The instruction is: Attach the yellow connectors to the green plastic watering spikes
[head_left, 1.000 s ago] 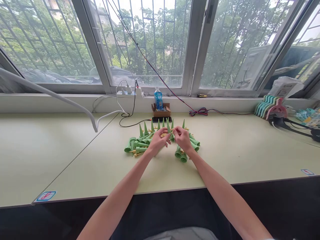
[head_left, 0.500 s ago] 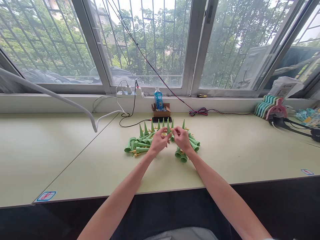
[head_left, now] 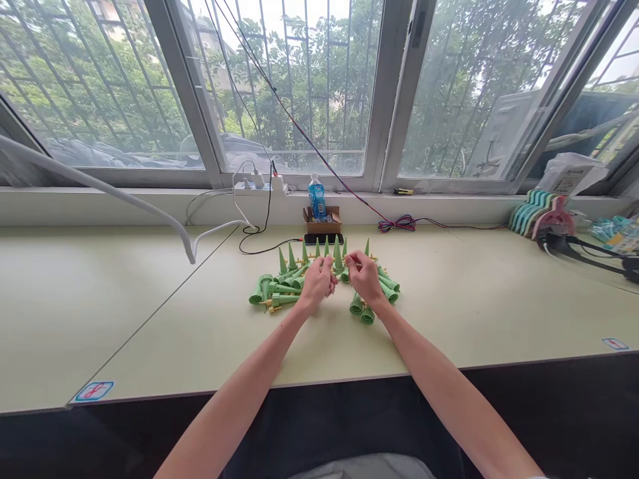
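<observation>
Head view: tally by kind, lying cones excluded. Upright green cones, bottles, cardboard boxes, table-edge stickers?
Upright green cones: 8 visible
Bottle: 1
Cardboard box: 1
Table-edge stickers: 2
Total: 12

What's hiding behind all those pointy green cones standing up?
Behind the green cones lies a flat black device, then an open cardboard box with a blue bottle in it. Cone tips cover bits of the device; what the left hand covers can't be seen.

Left grip [head_left: 318, 283] partly hides the green spikes [head_left: 317, 249]; bottom edge cuts off 2 forearms [head_left: 251, 379].
</observation>
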The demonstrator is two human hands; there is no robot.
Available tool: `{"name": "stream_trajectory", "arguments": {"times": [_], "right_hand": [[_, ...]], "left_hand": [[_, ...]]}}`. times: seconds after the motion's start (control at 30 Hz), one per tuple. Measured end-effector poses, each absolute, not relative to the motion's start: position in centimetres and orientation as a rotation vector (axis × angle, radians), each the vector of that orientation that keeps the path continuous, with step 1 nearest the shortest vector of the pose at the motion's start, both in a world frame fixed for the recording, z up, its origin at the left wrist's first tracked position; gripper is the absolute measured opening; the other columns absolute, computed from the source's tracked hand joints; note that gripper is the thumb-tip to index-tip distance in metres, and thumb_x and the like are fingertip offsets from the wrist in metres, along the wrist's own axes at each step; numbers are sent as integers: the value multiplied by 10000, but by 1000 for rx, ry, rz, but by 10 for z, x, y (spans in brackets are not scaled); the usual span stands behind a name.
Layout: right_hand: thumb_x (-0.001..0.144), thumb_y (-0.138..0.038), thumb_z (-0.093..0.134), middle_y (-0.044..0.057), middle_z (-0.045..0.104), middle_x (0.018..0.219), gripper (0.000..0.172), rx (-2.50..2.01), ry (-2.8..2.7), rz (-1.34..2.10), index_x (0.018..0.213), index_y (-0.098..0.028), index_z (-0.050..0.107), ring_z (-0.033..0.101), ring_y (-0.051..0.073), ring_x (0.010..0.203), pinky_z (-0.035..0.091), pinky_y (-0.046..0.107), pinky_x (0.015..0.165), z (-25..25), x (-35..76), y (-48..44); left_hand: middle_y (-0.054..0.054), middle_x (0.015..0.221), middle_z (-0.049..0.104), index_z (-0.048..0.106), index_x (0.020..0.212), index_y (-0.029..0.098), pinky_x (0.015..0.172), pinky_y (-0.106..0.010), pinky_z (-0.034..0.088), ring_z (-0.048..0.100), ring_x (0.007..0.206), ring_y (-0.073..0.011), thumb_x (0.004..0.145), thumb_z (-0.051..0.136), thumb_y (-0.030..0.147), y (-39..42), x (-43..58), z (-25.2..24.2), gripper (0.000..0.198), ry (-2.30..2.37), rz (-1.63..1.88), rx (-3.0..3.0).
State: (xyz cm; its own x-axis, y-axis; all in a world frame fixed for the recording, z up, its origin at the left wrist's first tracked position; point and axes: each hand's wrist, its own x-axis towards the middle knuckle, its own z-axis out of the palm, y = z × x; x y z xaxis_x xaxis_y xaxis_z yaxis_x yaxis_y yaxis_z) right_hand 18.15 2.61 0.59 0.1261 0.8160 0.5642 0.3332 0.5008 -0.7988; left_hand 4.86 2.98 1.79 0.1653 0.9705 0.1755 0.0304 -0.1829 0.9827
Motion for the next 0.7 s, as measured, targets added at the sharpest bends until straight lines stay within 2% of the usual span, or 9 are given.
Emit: {"name": "stream_trajectory", "arguments": {"times": [0.1, 0.27, 0.7], "right_hand": [[902, -488, 448, -11, 491, 644, 318, -1016, -1524, 521, 772, -204, 510, 378, 100, 482, 316, 234, 464, 6, 180, 25], [891, -508, 447, -7, 496, 640, 330, -1015, -1541, 563, 775, -206, 511, 395, 108, 498, 328, 230, 465, 4, 180, 25], [895, -443, 466, -15, 473, 638, 277, -986, -1521, 580, 768, -199, 497, 364, 93, 483, 329, 223, 456, 3, 182, 28]], "left_hand": [[44, 444, 506, 413, 781, 209, 301, -190, 275, 405, 295, -88, 874, 397, 628, 28, 48, 22, 430, 1024, 1125, 1348], [36, 443, 504, 400, 738, 209, 302, -182, 244, 378, 298, -74, 836, 468, 639, 30, 46, 20, 446, 987, 1081, 1293], [4, 534, 563, 429, 780, 191, 357, -188, 332, 481, 379, -87, 804, 583, 571, 32, 44, 19, 411, 913, 1065, 1224]]}}
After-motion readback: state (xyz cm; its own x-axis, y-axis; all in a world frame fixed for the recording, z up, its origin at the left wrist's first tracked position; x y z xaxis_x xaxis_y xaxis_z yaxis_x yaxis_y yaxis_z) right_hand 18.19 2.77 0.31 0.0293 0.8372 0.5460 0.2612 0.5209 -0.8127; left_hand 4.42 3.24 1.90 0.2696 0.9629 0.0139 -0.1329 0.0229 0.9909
